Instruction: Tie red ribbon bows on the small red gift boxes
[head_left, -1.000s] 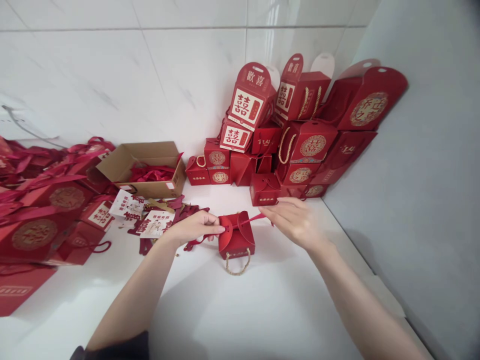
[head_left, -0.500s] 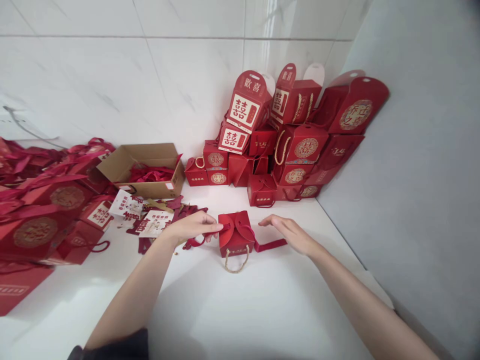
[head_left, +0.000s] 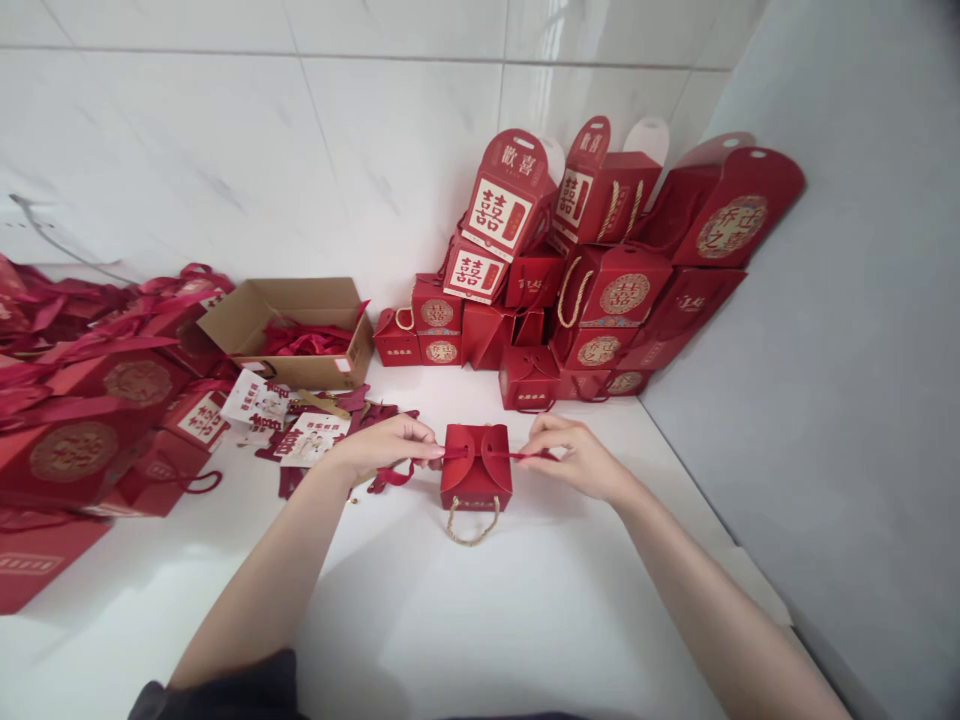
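Note:
A small red gift box (head_left: 476,478) with a gold rope handle (head_left: 473,522) stands on the white tabletop (head_left: 480,620) in front of me. A red ribbon (head_left: 465,454) runs across its rounded top flaps. My left hand (head_left: 390,446) pinches the ribbon just left of the box, where the loose end trails down. My right hand (head_left: 576,458) pinches the other end just right of the box. The ribbon is stretched taut between both hands.
Stacked red gift boxes (head_left: 592,270) fill the back right corner against the wall. An open cardboard box (head_left: 292,330) with red ribbons sits back left. Printed cards (head_left: 300,435) and flat red boxes (head_left: 82,440) lie at the left.
My right hand let the ribbon drop beside the box half a second ago, then took it up again. Both hands now pull it tight across the top.

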